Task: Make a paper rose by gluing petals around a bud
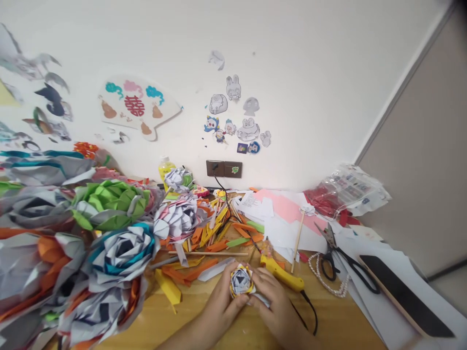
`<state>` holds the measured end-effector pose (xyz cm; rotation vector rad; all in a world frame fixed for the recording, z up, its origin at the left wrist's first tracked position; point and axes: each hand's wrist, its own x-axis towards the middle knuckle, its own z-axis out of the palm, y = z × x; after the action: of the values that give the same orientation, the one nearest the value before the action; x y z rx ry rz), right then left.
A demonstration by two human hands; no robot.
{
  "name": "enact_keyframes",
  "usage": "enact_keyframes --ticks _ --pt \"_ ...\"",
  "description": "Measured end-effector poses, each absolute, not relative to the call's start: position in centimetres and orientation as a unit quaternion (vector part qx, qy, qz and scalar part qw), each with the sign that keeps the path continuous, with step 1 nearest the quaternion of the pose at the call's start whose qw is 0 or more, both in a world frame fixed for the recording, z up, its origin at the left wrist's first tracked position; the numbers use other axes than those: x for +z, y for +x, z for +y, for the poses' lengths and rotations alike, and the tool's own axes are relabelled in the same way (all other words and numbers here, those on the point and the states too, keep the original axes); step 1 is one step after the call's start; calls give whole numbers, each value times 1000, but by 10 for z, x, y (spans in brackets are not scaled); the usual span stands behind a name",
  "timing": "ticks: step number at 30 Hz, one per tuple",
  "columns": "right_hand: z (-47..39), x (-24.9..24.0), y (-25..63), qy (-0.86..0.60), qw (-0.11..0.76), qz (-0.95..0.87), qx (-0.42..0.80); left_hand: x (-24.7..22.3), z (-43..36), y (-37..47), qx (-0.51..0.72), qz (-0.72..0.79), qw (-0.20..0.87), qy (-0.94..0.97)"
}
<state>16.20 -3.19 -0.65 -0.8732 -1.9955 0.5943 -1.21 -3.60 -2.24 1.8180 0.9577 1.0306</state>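
Observation:
A small paper flower (241,281), white and grey inside with a yellow outer edge, sits between my two hands over the wooden table. My left hand (223,296) curls round its left side, thumb at the lower edge. From the right, my right hand (269,296) closes on it, with a pale folded strip showing under the fingers. Just beyond my right hand lies a yellow hot glue gun (280,273) with a black cord. Orange paper strips (189,272) and a yellow folded piece (168,288) lie left of my hands.
Large folded paper flowers (124,250) crowd the left side. Scissors (333,253), a pearl string (328,282) and a phone (404,296) lie at right on white sheets. A thin stick (298,238) rests near them. A socket (224,168) is on the wall behind.

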Motion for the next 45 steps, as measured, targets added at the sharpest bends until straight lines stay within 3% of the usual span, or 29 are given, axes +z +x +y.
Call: enact_keyframes --ticks 11,25,30,37,45 --pt "-31 -1 160 -317 426 -804 267 -13 -41 -11 396 376 387 743" --pt "-32 13 165 -345 399 -822 215 -16 -40 -14 387 372 415 734" --pt "-29 -7 170 -403 456 -772 183 -23 -36 -18 405 408 414 706" --pt "-26 -9 172 -362 489 -765 210 -38 -33 -18 439 360 408 715" --pt "-29 1 164 -364 489 -737 291 -37 -34 -21 388 403 410 720"
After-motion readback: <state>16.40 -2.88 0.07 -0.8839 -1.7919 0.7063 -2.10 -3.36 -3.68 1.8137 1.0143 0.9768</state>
